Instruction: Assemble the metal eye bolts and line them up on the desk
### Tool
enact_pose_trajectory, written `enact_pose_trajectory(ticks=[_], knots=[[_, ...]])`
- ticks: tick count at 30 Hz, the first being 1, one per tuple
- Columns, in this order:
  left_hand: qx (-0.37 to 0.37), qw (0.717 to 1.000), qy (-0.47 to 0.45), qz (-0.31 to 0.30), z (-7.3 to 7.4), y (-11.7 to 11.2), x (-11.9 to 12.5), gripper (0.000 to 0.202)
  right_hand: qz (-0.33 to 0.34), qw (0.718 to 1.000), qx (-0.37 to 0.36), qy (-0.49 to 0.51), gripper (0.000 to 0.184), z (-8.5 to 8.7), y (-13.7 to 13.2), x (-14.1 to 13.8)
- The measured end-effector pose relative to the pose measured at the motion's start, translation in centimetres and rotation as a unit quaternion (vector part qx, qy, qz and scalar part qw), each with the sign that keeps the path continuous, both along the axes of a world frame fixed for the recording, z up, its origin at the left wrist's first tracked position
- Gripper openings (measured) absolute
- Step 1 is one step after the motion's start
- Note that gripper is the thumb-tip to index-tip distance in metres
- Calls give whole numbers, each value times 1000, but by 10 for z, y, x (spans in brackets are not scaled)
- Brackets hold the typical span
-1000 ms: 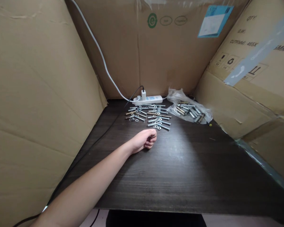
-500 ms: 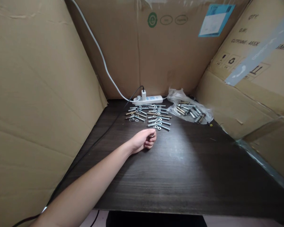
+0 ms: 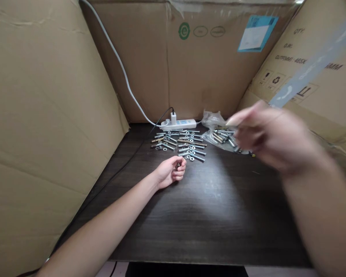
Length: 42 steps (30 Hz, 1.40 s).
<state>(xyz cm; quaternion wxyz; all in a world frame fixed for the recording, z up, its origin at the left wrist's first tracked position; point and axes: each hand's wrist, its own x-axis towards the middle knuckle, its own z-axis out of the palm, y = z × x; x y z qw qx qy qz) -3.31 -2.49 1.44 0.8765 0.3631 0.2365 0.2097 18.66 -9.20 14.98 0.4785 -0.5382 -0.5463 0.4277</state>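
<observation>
My left hand (image 3: 170, 172) rests on the dark wooden table (image 3: 213, 215), fingers curled round a small metal part that I cannot name. Just beyond it lie rows of bolts, nuts and washers (image 3: 181, 143). My right hand (image 3: 272, 138) is raised in the air at the right, smeared by motion, in front of a clear plastic bag of bolts (image 3: 220, 132). Its fingers seem to reach forward, and I cannot tell whether it holds anything.
A white power strip (image 3: 178, 124) with a plugged charger and cables lies at the back of the table. Cardboard boxes (image 3: 46, 115) wall in the left, back and right sides. A black cable runs along the table's left edge.
My right hand has come into view from the right, moving fast over the bag. My left hand has stayed in place, still curled. The camera tilted slightly.
</observation>
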Motion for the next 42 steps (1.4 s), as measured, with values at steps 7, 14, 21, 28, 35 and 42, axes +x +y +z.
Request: enact_pose_trajectory(ticks=[7,14,21,28,35,42], knots=[[41,997,66,-20,3,-5,1,24,83,996,-3,-45,38,-108,15,-42],[113,986,117,-22,8,-13,5,31,102,992,34,-59,27,-133,13,-44],[259,954,150,-9,2,-19,10,32,88,974,45,-202,26,-132,7,-43],[284,938,169,104,0,-7,8,30,48,942,40,-329,40,-128,13,-28],[238,935,234,119,6,7,-4,23,2,926,31,-377,43,-124,21,-2],[473,797,361,108,-1,4,-2,26,16,933,29,-358,28,-126,20,-7]])
